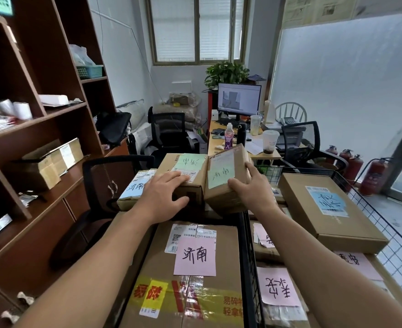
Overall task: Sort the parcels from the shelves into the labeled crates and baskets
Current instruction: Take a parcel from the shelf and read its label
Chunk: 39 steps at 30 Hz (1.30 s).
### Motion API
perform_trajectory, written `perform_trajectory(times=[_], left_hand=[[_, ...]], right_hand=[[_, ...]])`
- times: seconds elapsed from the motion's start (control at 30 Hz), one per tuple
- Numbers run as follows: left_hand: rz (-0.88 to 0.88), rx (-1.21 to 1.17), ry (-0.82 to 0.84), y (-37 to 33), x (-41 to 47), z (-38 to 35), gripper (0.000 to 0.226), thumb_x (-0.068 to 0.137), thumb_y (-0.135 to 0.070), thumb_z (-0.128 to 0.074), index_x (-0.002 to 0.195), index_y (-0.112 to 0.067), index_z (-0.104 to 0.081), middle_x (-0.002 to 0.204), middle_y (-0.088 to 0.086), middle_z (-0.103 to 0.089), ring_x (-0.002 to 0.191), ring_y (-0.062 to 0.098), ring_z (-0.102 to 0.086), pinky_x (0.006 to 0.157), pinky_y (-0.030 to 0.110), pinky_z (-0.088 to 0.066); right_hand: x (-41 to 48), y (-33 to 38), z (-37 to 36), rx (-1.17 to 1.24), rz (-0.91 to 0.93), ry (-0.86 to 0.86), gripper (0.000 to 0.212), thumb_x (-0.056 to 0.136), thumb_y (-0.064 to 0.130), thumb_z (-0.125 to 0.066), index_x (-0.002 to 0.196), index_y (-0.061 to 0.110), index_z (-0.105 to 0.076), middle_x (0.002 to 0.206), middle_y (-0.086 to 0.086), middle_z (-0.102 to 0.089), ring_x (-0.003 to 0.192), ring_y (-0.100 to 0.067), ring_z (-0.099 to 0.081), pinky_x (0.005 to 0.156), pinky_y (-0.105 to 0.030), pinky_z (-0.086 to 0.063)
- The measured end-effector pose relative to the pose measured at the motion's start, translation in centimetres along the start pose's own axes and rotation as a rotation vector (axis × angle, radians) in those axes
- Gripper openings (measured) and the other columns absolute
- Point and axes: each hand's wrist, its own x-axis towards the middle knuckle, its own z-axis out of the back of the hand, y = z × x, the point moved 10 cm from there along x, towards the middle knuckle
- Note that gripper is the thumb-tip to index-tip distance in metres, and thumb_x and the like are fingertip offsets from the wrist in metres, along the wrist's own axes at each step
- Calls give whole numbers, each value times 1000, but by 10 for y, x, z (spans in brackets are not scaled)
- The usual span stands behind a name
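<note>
A black wire-mesh basket point(272, 176) on the right holds a flat brown cardboard box with a blue handwritten label point(313, 209), lying across pink-labelled cardboard parcels point(278, 290) stacked beneath it. Left of the basket's black wire divider lies a large brown carton with a pink label and yellow tape point(226, 256) (whether it sits inside a crate cannot be told). Beyond it stand a small brown cardboard box with a green label point(188, 165) and, lower and to its left, a blue-labelled cardboard box point(133, 188). The left hand point(164, 195) grips the green-labelled box, fingers spread over its top and thumb curled against its front face. The right hand point(252, 188) clasps a second, tilted green-labelled cardboard box point(221, 176), thumb on the labelled face and fingers wrapped round its right edge, touching the first box; both forearms reach straight forward.
</note>
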Motion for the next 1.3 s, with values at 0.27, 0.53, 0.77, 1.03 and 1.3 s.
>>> perform_trajectory(times=[0.27,0.53,0.77,1.03,1.3], left_hand=[[10,14,5,0,1,-1,63,91,-48,-59,148,-37,-36,157,-10,-30,144,17,-19,117,43,-14],[4,22,23,-1,-2,-1,64,90,-48,-59,149,-37,-34,157,-9,-29,145,17,-19,117,45,-15],[-73,22,59,1,-3,-1,71,85,-59,-47,151,-37,-31,159,-8,-27,146,17,-17,119,44,-13],[-125,9,132,30,-1,9,71,87,-58,-52,151,-39,-28,160,-8,-22,147,19,-12,121,44,-10],[-209,-39,195,31,-8,11,72,88,-54,-55,152,-36,-25,161,-6,-19,147,22,-11,121,44,-11]], right_hand=[[-3,20,-10,-429,45,92,84,93,68,-52,160,36,-13,156,-13,-31,135,-44,-37,103,-56,-42],[-14,45,-15,-609,84,62,86,93,67,-54,161,33,-14,152,-13,-32,134,-41,-33,99,-60,-43],[-1,58,-33,-789,96,111,96,85,75,-57,160,35,-13,152,-12,-34,138,-39,-28,96,-61,-45],[-13,65,-59,-864,128,157,93,84,86,-37,161,37,-17,167,-9,-19,145,-41,-18,112,-59,-33],[-39,30,-64,-767,15,208,77,95,73,-40,159,50,-4,171,4,8,156,-33,8,122,-63,-18]])
